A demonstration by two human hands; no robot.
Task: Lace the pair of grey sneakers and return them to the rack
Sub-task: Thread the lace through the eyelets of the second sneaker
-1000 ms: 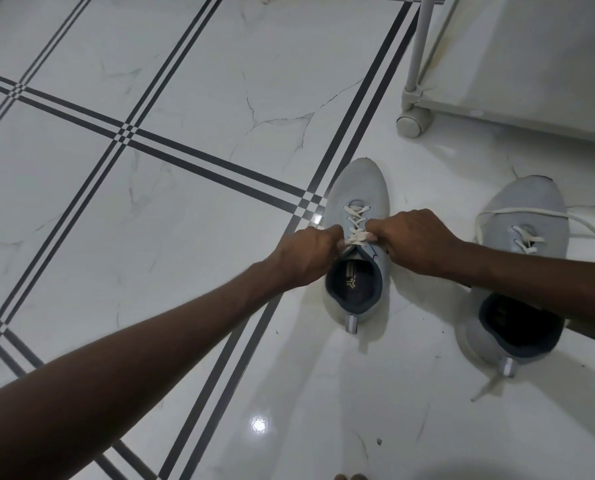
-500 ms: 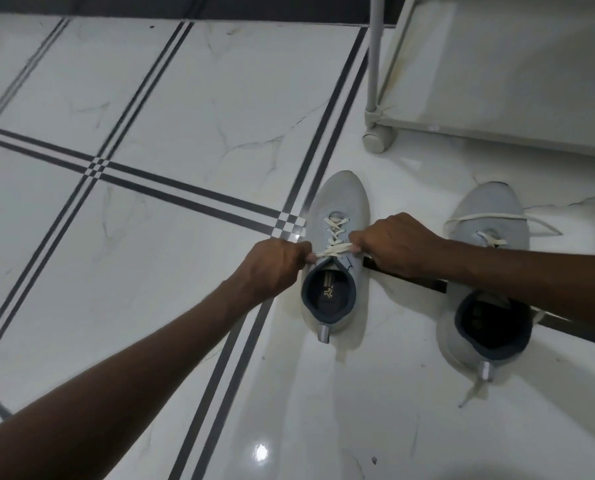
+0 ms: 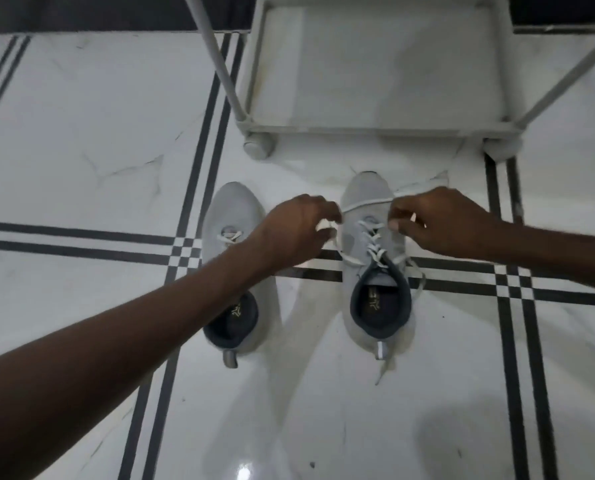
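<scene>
Two grey sneakers stand side by side on the white tiled floor, toes pointing away from me. The left sneaker (image 3: 232, 216) is partly covered by my left forearm. The right sneaker (image 3: 365, 195) has a loose white lace (image 3: 372, 245) crossing its tongue, with slack strands trailing off both sides. My left hand (image 3: 298, 233) pinches a lace strand at the right sneaker's left side. My right hand (image 3: 441, 226) pinches another strand at its right side, and a length of lace runs taut across the toe between my hands.
A white shoe rack (image 3: 375, 128) on small round feet stands just beyond the sneakers, its bottom shelf bare. Its slanted poles rise at left and right. Black double lines cross the floor under both shoes.
Both hands have left the left sneaker's lace and moved right to the right sneaker's lace. The view has shifted right and up, bringing the rack to the middle.
</scene>
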